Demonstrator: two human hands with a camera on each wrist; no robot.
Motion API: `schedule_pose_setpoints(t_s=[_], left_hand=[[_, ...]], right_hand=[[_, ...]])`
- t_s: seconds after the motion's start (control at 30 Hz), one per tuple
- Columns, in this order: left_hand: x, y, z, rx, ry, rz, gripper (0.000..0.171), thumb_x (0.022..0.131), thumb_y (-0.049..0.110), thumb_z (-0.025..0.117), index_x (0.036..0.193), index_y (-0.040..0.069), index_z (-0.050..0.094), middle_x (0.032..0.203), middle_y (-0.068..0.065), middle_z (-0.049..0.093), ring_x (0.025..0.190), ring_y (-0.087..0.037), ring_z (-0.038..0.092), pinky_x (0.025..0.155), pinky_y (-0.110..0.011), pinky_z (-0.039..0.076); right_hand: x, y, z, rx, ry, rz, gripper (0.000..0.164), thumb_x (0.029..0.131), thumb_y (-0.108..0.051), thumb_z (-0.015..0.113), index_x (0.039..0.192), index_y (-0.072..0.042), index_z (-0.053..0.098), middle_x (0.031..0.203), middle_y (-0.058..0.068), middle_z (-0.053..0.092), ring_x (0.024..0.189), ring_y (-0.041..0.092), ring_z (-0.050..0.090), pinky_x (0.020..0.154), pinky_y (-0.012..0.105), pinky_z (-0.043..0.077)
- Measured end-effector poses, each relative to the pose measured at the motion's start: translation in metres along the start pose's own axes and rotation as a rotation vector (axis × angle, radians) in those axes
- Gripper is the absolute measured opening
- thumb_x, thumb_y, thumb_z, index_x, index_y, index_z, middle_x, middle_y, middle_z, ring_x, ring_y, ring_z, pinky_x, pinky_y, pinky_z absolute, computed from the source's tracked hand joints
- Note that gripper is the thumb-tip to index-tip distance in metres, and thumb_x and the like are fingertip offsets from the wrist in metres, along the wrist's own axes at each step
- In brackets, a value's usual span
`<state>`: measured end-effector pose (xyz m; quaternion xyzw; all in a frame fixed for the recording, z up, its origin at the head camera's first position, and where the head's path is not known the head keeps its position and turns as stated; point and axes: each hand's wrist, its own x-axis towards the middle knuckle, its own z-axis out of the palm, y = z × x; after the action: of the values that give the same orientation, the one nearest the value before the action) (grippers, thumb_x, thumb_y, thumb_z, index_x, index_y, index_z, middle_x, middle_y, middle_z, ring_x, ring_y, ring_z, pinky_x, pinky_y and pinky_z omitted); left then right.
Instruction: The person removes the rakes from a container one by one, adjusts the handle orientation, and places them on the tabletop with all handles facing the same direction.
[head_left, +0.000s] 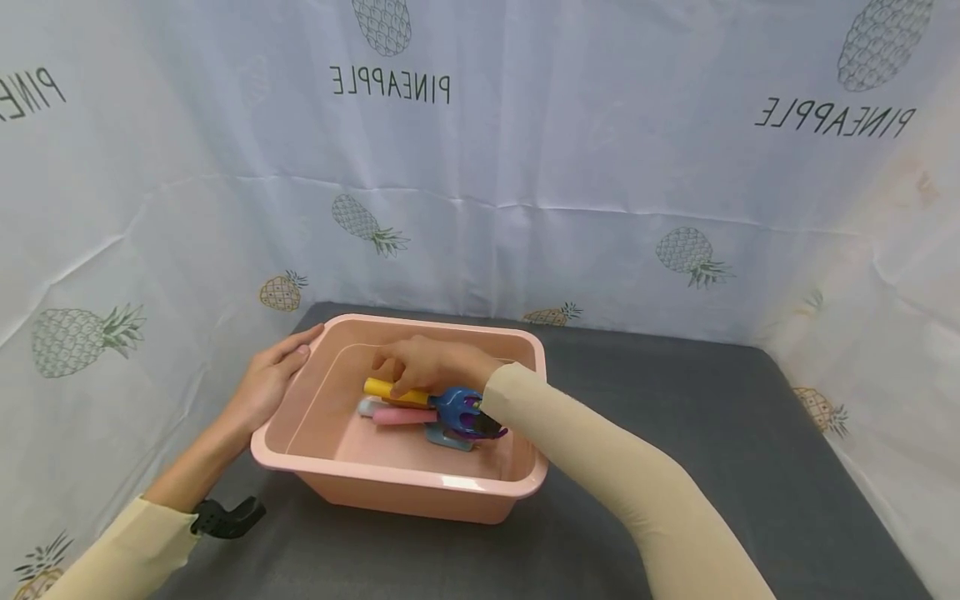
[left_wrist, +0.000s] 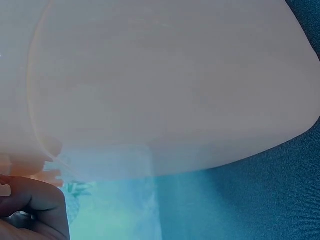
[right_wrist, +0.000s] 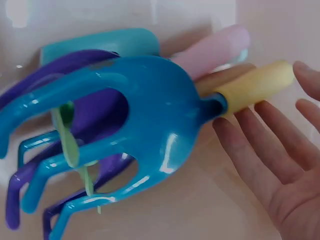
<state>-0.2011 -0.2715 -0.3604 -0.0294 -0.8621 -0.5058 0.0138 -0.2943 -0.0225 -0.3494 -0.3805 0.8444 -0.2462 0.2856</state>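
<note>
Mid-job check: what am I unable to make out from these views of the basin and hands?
Right wrist view: most of the purple tool, covered by the blue fork.
Right wrist view: part of the pale blue blade, behind both.
Right wrist view: the rest of the right hand, past the frame edge.
Left wrist view: most of the left hand, cut off at the lower left corner.

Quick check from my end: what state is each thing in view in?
Pink basin: open side up, loaded
Left hand: gripping the basin at its left
Right hand: fingers at the yellow handle, not wrapped round it
Blue rake: lying atop the purple rake
Purple rake: partly hidden
Pink handle: lying inside the basin
Curtain: hanging, creased
</note>
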Motion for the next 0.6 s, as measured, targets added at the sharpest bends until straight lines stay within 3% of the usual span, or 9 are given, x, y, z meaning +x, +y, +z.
schedule_pose_setpoints(t_s=[0.13,0.2,0.33,0.43,0.5,0.6], left_hand=[[-0.0009,-0.0015,-0.0004,-0.004,0.003,0.004,0.052,0.114,0.036,0.035,0.162,0.016,0.037,0.166,-0.018,0.035,0.122,0.012,0.049,0.086,-0.004,0.046],[-0.0008,-0.0013,-0.0003,-0.006,0.007,0.006,0.052,0.114,0.036,0.035,0.162,0.015,0.037,0.166,-0.018,0.035,0.12,0.014,0.048,0.086,-0.004,0.046],[-0.0001,0.0004,0.0004,-0.004,0.002,0.0,0.053,0.114,0.037,0.034,0.162,0.016,0.036,0.167,-0.017,0.034,0.136,-0.012,0.052,0.086,-0.004,0.046],[0.0002,0.0013,0.0011,-0.002,-0.002,-0.007,0.053,0.114,0.037,0.033,0.163,0.016,0.035,0.167,-0.017,0.033,0.146,-0.034,0.042,0.086,-0.003,0.045],[0.0,0.0015,0.0015,-0.005,-0.002,-0.007,0.052,0.114,0.036,0.033,0.163,0.015,0.034,0.167,-0.017,0.033,0.148,-0.038,0.039,0.086,-0.003,0.044],[0.0002,0.0016,0.0019,-0.006,-0.001,-0.005,0.053,0.114,0.036,0.033,0.163,0.014,0.034,0.168,-0.017,0.032,0.149,-0.039,0.037,0.086,-0.002,0.043]], right_hand=[[0.003,0.003,0.002,-0.073,0.007,-0.038,0.062,0.097,-0.012,0.07,0.155,-0.021,0.048,0.146,0.007,0.058,0.108,0.017,0.059,0.082,0.021,0.057],[0.0042,0.0048,0.0023,-0.133,0.012,-0.059,0.067,0.097,-0.013,0.071,0.158,-0.024,0.044,0.151,0.005,0.054,0.108,0.016,0.058,0.081,0.019,0.056],[0.0038,0.0075,0.003,-0.235,0.009,-0.075,0.072,0.095,-0.01,0.074,0.158,-0.025,0.043,0.148,0.003,0.055,0.105,0.018,0.058,0.079,0.021,0.055],[0.003,0.0082,0.004,-0.306,0.001,-0.074,0.076,0.092,-0.006,0.076,0.158,-0.026,0.043,0.138,0.003,0.06,0.1,0.017,0.058,0.075,0.022,0.053],[0.0031,0.0088,0.005,-0.34,-0.007,-0.074,0.077,0.091,-0.006,0.076,0.157,-0.027,0.043,0.128,0.005,0.063,0.097,0.017,0.059,0.072,0.022,0.051],[0.0051,0.0104,0.0062,-0.389,-0.004,-0.1,0.071,0.093,-0.005,0.073,0.155,-0.027,0.046,0.134,0.002,0.06,0.097,0.018,0.057,0.07,0.021,0.048]])
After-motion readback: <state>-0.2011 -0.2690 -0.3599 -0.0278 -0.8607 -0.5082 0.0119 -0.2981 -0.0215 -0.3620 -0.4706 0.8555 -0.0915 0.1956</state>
